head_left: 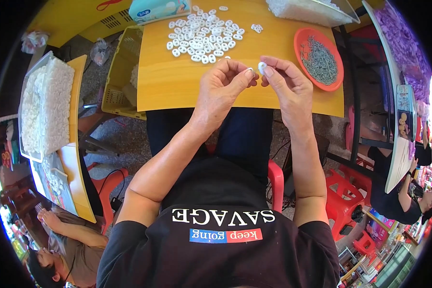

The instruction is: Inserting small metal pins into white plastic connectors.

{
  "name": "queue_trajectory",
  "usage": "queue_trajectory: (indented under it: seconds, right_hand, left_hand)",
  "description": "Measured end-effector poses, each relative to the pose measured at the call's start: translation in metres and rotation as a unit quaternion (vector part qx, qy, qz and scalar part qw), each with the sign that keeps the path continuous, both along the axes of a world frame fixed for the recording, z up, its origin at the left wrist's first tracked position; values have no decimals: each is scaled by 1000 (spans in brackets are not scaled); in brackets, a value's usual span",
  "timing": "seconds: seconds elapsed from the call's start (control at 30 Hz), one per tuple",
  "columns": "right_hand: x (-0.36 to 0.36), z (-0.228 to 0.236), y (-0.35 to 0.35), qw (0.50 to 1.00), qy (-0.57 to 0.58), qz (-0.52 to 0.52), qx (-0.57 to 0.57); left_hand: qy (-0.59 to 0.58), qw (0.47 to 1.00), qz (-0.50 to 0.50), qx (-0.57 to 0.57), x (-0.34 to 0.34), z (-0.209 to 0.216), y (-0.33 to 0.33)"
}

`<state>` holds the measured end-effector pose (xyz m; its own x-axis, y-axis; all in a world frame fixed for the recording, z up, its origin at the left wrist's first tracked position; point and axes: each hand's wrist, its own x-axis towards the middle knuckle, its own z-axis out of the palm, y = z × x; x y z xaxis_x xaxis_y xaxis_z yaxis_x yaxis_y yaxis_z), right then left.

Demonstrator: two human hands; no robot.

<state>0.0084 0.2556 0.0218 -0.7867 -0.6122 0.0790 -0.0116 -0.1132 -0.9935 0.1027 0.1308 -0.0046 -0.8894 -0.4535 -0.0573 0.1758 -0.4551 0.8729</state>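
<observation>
Above the near half of the yellow table, my left hand [224,88] and my right hand [291,90] meet almost fingertip to fingertip. Between my right thumb and fingers is a small white oval plastic piece [262,66]. My left thumb and forefinger pinch a tiny whitish piece [250,70] close beside it; its exact shape is mostly covered by the fingers. Beyond my hands lies a loose pile of white oval pieces [204,36], each with two holes. On the right, a red-orange dish [299,48] holds many thin grey metal pins or screws [319,62].
Small white pieces [257,28] lie apart from the pile. A tissue pack [158,9] and a clear bin [312,13] stand at the far edge. A yellow crate [117,91] sits left of the table [177,91]. Co-workers sit at lower left [77,240] and right [398,201].
</observation>
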Motion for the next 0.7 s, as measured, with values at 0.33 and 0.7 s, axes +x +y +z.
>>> queue_trajectory:
  seconds: [0.33, 0.7]
  right_hand:
    - [-3, 2, 2, 997, 60, 20, 39]
    - [-7, 7, 3, 996, 40, 65, 53]
  left_hand:
    - [-15, 1000, -4, -13, 0, 1, -1]
    - [-11, 1000, -13, -8, 0, 6, 1]
